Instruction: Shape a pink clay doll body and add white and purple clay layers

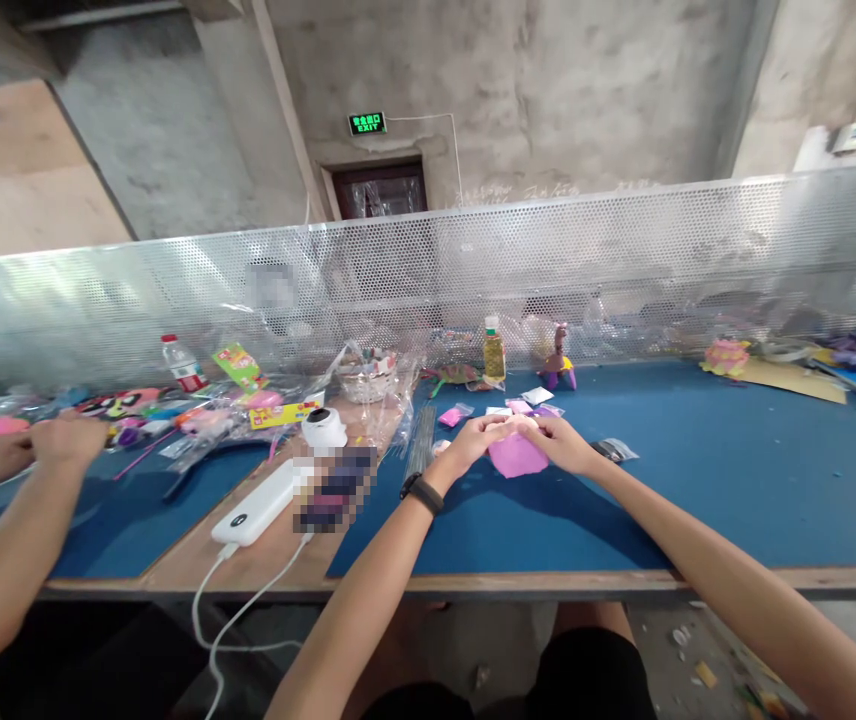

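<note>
Just above the blue mat [698, 470], a flat pink piece of soft modelling clay [518, 456] hangs between my hands, with a paler peach part along its top. My left hand [479, 440], with a dark band on the wrist, is closed on its left side. On the other side my right hand [559, 443] pinches the same piece, fingers partly hidden. Small packets of pink clay [455, 415] and white clay [537, 397] lie beyond my hands. Thin metal wires [421, 440] lie to the left, and a small clear bag with dark items [614, 451] to the right.
At the back stand a bottle of yellow liquid [494, 352] and a purple-and-brown figure [559, 362], before a perforated metal screen [623, 260]. Left are a white power bank [263, 505] with cables, a small white camera [324, 430], a basket [368, 378] and a co-worker's hands [68, 440].
</note>
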The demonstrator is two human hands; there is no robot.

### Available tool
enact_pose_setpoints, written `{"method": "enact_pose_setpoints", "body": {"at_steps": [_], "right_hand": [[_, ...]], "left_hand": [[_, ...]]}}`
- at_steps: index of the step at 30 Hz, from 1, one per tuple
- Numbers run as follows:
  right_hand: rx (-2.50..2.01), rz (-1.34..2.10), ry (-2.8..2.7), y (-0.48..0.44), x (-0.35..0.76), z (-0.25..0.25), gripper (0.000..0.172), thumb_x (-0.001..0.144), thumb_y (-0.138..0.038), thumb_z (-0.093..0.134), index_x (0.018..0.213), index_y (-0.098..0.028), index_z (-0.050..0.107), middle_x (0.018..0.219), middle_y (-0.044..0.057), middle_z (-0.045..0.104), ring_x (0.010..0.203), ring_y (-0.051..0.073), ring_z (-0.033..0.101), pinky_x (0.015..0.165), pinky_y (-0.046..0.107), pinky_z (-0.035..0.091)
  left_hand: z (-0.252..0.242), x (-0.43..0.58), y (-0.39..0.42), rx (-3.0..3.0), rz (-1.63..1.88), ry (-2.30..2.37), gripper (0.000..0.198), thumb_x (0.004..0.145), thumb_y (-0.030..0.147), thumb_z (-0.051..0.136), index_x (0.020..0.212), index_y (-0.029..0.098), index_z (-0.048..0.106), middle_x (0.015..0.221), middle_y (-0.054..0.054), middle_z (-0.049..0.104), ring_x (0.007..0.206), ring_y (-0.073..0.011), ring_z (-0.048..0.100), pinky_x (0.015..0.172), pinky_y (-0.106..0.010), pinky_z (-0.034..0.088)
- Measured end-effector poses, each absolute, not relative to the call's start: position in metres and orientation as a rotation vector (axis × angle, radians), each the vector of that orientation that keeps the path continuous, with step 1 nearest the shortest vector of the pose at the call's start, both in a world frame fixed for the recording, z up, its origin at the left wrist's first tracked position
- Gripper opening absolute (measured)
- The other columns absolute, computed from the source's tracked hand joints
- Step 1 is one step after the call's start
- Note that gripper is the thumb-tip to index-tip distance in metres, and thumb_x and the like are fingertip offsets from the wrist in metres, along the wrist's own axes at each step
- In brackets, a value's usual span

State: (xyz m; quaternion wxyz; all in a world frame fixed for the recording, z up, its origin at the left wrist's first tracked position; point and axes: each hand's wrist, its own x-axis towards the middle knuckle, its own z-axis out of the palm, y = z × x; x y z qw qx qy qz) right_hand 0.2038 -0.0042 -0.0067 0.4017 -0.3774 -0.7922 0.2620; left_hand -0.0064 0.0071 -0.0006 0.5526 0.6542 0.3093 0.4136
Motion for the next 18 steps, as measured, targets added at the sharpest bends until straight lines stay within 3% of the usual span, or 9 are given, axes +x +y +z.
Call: {"method": "enact_pose_setpoints", "body": {"at_steps": [5,14,18], "right_hand": [[-0.960,0.680,-2.022,-0.0035,0.2048,-0.0072,0.057,0.093,-0.067,0.045,0.066,-0.018,0.053,0.057,-0.002,0.042,0.056,0.012,0.035,0.051,0.027,0.024],[-0.929,0.713,-1.990,-0.0022,0.2029,-0.0096,0.052,0.091,-0.067,0.049,0.075,-0.019,0.052,0.061,-0.004,0.041,0.056,0.012,0.036,0.051,0.027,0.025],[-0.929,0.714,-2.002,-0.0038,0.2022,-0.0086,0.052,0.091,-0.067,0.050,0.069,-0.020,0.049,0.059,-0.004,0.039,0.056,0.012,0.034,0.051,0.027,0.024]], "left_hand": [[-0.0002,-0.0050,0.0076,1.631,1.054,0.718,0.048,0.075,0.054,0.077,0.096,0.011,0.078,0.082,-0.007,0.069,0.070,-0.0137,0.054,0.064,-0.024,0.037],[0.0003,-0.0034,0.0068,1.540,1.015,0.687,0.048,0.077,0.050,0.077,0.108,0.013,0.077,0.095,-0.010,0.074,0.081,-0.0175,0.063,0.073,-0.027,0.044],[-0.0010,-0.0016,0.0067,1.521,1.037,0.656,0.050,0.074,0.047,0.081,0.111,0.013,0.075,0.103,-0.012,0.074,0.092,-0.0209,0.065,0.081,-0.029,0.046]]}}
